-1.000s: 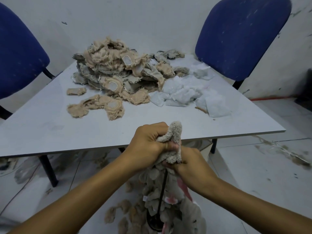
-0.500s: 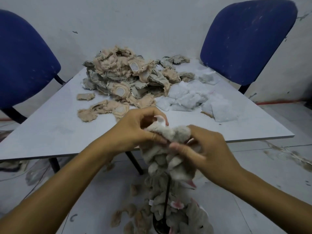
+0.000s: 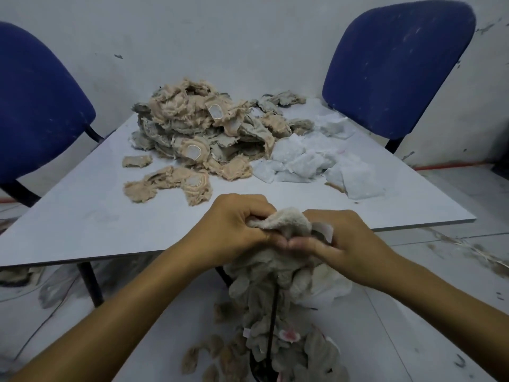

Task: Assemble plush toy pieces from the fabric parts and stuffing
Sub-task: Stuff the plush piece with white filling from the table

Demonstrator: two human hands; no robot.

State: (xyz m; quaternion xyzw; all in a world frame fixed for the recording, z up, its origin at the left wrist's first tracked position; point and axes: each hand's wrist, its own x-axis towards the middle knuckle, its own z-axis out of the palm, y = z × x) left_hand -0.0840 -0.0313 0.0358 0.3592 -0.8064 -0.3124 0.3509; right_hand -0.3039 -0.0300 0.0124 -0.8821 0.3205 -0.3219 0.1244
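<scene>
Over the table edge, left hand and right hand, each grip tight on the grey plush piece.

A bare, scuffed room with a table and two chairs in front of you.
You face a pale grey table on dark legs, set near a marked whitish wall. A blue padded chair stands behind its right corner, another blue chair at its left. The light tiled floor is littered and stained.

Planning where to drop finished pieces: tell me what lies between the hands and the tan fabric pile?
Head view: only bare table between the hands and the nearest tan fabric pile.
</scene>
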